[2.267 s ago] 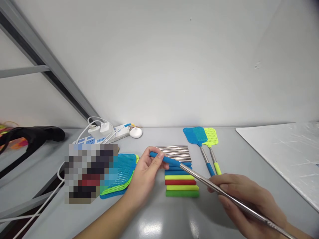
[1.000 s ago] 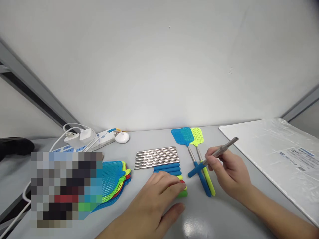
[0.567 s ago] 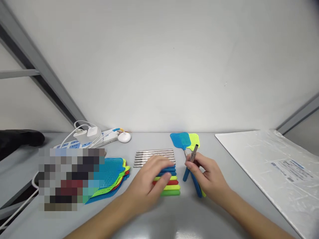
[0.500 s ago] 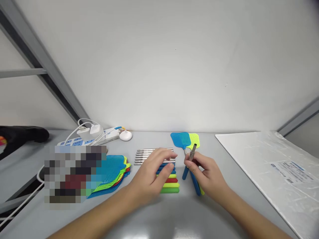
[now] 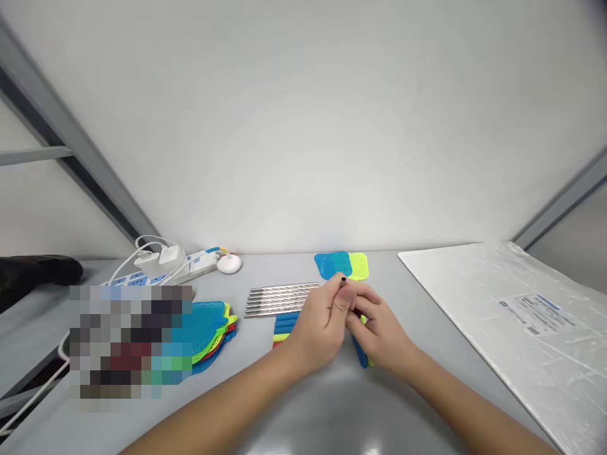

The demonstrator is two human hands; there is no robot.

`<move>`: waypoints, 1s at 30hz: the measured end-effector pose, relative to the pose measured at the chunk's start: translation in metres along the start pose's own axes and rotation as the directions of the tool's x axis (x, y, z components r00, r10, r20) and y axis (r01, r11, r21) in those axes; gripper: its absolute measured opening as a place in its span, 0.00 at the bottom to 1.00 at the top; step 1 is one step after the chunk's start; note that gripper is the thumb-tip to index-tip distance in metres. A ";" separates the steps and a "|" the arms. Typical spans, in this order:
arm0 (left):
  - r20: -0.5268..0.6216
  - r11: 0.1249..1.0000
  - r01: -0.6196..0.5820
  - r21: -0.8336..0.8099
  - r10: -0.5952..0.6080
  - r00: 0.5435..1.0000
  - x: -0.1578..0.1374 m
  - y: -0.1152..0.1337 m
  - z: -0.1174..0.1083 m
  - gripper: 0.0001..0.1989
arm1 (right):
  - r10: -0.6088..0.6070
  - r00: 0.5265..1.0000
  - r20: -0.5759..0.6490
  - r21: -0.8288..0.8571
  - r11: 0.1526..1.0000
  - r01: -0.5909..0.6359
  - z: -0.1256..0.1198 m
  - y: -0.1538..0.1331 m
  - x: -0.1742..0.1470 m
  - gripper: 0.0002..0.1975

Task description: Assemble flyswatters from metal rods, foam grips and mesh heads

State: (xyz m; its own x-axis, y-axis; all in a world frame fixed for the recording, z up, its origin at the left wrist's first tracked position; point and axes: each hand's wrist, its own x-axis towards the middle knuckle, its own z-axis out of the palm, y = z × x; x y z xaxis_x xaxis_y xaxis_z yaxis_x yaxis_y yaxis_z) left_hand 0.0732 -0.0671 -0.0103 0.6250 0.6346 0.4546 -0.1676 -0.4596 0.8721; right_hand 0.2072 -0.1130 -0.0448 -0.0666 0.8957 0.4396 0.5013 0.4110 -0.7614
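My left hand [image 5: 318, 328] is closed, its thumb pressed against the fingers, around the upper part of a slim pen-like stick. Only the dark round tip [image 5: 343, 280] of the stick shows above the thumb. Touching it from the right, my right hand [image 5: 382, 332] is also closed; its fingertips and the stick's lower part are hidden. Beyond the hands lie a blue fly swatter [image 5: 329, 264] and a yellow-green fly swatter [image 5: 359, 265], their handles partly under my right hand. Left of my hands are several metal rods [image 5: 279, 300] and coloured handles [image 5: 285, 325], partly covered by my left hand.
A stack of coloured swatter heads [image 5: 203, 325] lies at the left, beside a blurred patch. Behind it are a power strip [image 5: 199, 266] with white plugs and cables, and a round white device [image 5: 229, 263]. A large white wrapped panel [image 5: 474, 291] lies at the right.
My left hand has moved right from above the coloured handles and closed around the stick's upper end, meeting my right hand. The view has shifted slightly.
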 end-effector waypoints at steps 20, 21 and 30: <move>0.038 1.000 -0.019 0.011 0.019 0.999 -0.005 -0.019 0.008 0.22 | -0.217 0.972 -0.089 -0.160 0.966 0.201 0.010 0.021 -0.013 0.12; 0.035 0.999 -0.037 0.010 0.037 0.999 -0.005 -0.020 0.008 0.22 | -0.224 0.970 -0.092 -0.167 0.964 0.207 0.011 0.023 -0.014 0.12; 0.050 0.994 -0.079 0.081 0.076 0.996 -0.007 -0.026 0.010 0.24 | -0.212 0.972 -0.106 -0.198 0.962 0.188 0.014 0.031 -0.020 0.12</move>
State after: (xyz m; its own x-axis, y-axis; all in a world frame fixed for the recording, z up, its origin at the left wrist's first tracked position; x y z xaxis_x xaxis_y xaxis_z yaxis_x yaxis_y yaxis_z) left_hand 0.0805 -0.0658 -0.0377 0.6478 0.5663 0.5096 -0.1543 -0.5576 0.8157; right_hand 0.2119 -0.1159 -0.0840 -0.0792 0.7652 0.6389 0.6404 0.5302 -0.5557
